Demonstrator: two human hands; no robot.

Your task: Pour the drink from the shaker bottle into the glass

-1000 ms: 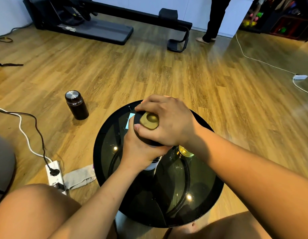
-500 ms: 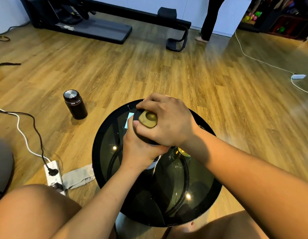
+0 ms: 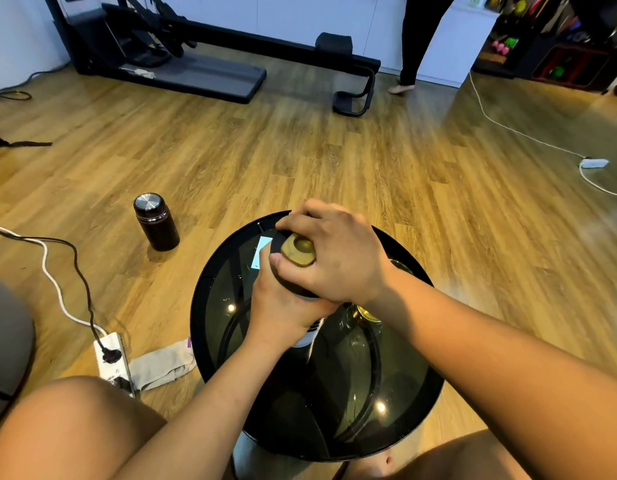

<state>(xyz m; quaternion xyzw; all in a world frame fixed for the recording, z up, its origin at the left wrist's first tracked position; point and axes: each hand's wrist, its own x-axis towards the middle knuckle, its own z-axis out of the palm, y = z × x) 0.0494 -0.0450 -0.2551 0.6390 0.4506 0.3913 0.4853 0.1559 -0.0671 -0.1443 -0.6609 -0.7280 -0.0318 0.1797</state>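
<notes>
A shaker bottle (image 3: 302, 336) stands upright over a round, dark glass desk (image 3: 231, 299), mostly hidden by two hands. Its body shows white below the left hand (image 3: 283, 306), which wraps around it. Its black lid carries an olive-green flip cap (image 3: 298, 250), still shut, under the right hand (image 3: 334, 251), which grips the lid from above. Just right of the bottle a clear glass (image 3: 369, 311) stands on the desk, partly hidden by the right forearm, yellowish at its visible rim
</notes>
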